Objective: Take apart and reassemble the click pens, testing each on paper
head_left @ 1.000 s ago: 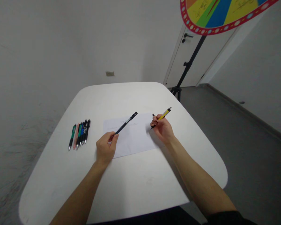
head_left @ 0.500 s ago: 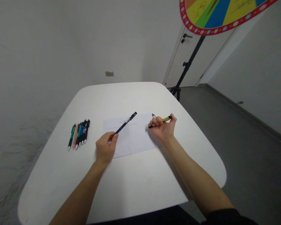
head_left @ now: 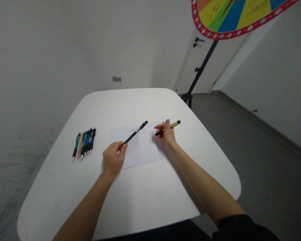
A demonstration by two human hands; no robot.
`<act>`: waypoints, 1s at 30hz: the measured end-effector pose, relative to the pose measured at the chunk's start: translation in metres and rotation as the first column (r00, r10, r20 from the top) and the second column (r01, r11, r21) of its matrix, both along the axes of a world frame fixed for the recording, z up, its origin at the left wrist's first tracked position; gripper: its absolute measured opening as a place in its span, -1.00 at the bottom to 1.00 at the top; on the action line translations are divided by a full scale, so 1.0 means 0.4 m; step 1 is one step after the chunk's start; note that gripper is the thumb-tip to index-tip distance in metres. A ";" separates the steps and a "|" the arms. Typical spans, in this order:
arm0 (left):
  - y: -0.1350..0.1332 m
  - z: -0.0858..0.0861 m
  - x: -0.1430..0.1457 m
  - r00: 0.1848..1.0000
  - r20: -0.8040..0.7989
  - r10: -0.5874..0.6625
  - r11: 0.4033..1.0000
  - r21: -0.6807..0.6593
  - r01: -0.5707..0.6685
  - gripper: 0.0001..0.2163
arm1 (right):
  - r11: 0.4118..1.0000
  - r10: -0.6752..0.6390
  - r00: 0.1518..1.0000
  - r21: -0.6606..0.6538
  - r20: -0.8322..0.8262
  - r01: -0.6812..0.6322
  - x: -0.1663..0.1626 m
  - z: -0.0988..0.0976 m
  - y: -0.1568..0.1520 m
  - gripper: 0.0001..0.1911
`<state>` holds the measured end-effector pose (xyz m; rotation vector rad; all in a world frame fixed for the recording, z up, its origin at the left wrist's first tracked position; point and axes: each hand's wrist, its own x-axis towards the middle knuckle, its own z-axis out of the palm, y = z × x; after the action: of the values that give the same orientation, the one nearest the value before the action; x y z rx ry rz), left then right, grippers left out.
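My left hand (head_left: pixel 113 156) is closed around the lower end of a black pen (head_left: pixel 135 132), which slants up to the right above the paper. Over the paper's right side, my right hand (head_left: pixel 167 134) grips a yellow and black pen (head_left: pixel 175 124), its black end pointing down left. The white sheet of paper (head_left: pixel 137 150) lies flat under both pens and carries a few faint lines of writing near its top. A small tip of something shows just behind my right fingers; the rest of it is hidden.
Several pens (head_left: pixel 84 145), green, pink, blue and black, lie in a row on the left of the white table (head_left: pixel 150 201). Beyond the table's right side stands a colourful prize wheel (head_left: pixel 230 20) on a black tripod (head_left: pixel 200 72), before a door.
My right hand has turned over and shifted slightly left, and its thumb has come off the yellow pen's far end. My left hand keeps the black pen almost still.
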<state>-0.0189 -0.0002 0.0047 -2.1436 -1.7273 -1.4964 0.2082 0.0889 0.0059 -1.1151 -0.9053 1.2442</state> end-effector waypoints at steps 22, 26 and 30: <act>0.001 0.001 0.001 1.000 -0.031 0.001 1.000 0.026 0.000 -0.80 | 0.991 -0.099 0.837 0.132 0.537 0.033 -0.033 -0.040 0.025 -0.83; 0.000 0.002 0.002 1.000 -0.025 -0.005 1.000 0.012 0.005 -0.80 | 0.989 -0.097 0.824 0.149 0.558 0.016 -0.032 -0.038 0.027 -0.84; 0.000 0.000 0.001 1.000 -0.024 -0.002 1.000 -0.002 0.002 -0.80 | 0.987 -0.100 0.831 0.160 0.547 0.014 -0.035 -0.036 0.025 -0.85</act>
<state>-0.0186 -0.0002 0.0045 -2.1560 -1.7207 -1.4641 0.1942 0.0989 -0.0086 -1.3998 -1.3662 0.7843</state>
